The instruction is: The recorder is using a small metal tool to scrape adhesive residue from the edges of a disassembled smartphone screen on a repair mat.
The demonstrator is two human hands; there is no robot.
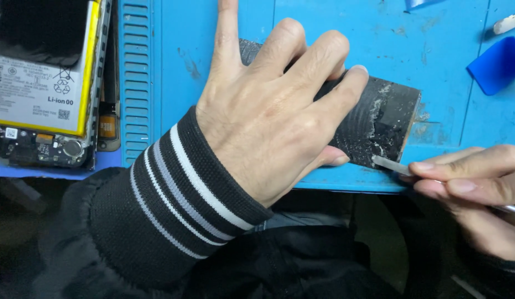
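My left hand (268, 116) lies flat over a dark rectangular panel (382, 124) on the blue work mat (185, 50), fingers spread and pressing it down, thumb at its near edge. The panel's uncovered right end is scuffed, with grey-white residue. My right hand (473, 182) pinches a thin metal pry tool (390, 164) at the lower right. The tool's flat tip touches the panel's near right corner. Most of the panel is hidden under my left hand.
An opened phone (47, 138) with a yellow-edged battery (42, 83) lies at the left on the mat's ribbed edge. A blue plastic pick (498, 63) rests at the upper right, a white object (509, 22) beyond it. The mat's front edge runs just below the panel.
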